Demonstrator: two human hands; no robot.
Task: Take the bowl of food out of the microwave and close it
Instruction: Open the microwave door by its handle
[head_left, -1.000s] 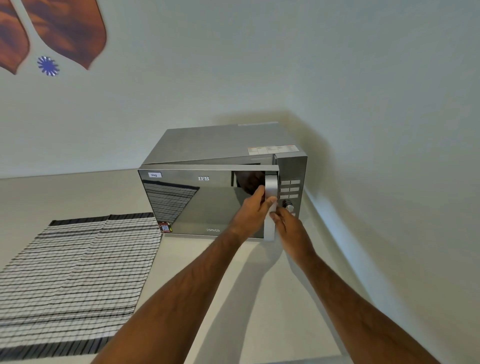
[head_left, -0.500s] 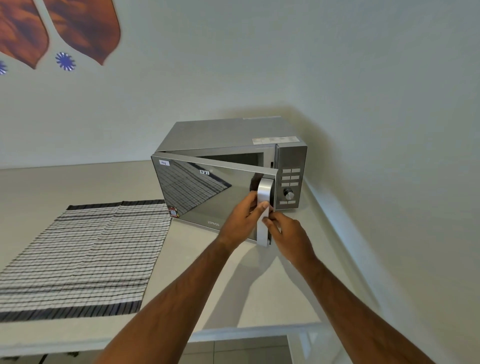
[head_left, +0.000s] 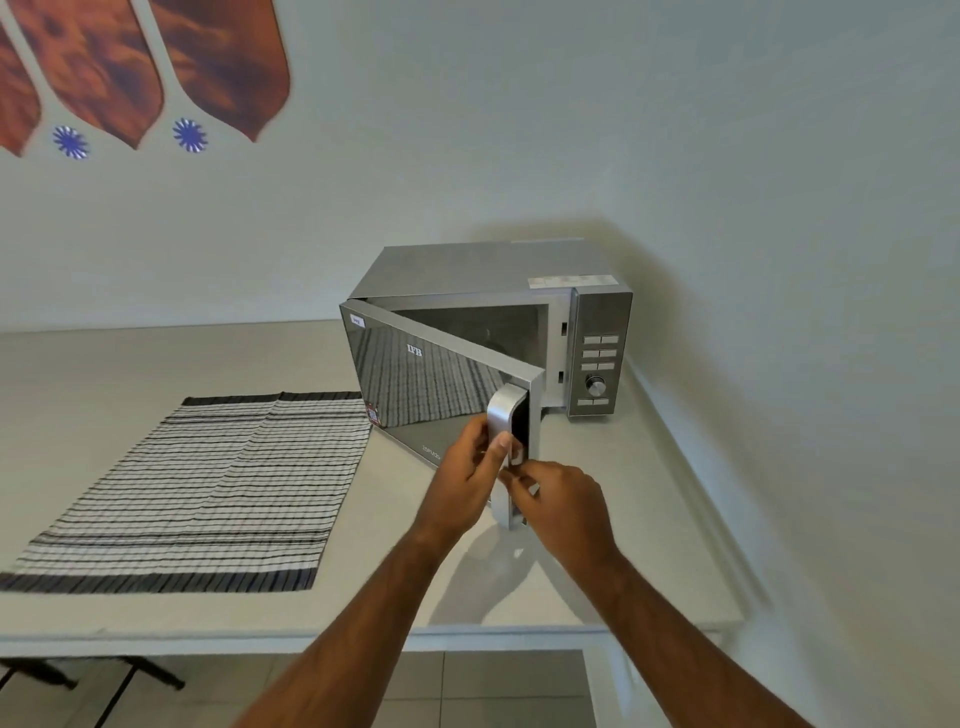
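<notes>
Your left hand (head_left: 465, 470) is wrapped around the vertical brushed-silver handle (head_left: 506, 426) of the mirrored microwave door (head_left: 441, 384), thumb pressed flat on the front of the bar and the other fingers curled behind it. Your right hand (head_left: 563, 506) sits just beside it, lower on the same handle, with the fingertips pinched against the bar's lower part; how firmly it grips cannot be told from here.

The silver box-shaped microwave (head_left: 493, 270) stands on the pale counter (head_left: 260, 613), tucked into the corner where the two light walls meet. Its door is hinged on the left and stands partly open, swung out toward you, so that the glossy front reflects the striped cloth. Behind the door's free edge you can see a slice of the dim grey cavity (head_left: 493, 327). The bowl of food is not visible in that slice; the door hides the cavity floor. To the right of the opening is the control panel (head_left: 600, 358) with rows of small buttons and a round knob.

A black-and-white striped cloth (head_left: 208, 488) lies flat on the counter to the left of the microwave, its near corner close to the door's hinge side. Reddish-brown petal-shaped wall decorations (head_left: 104, 67) with small blue flower marks hang at the upper left.
</notes>
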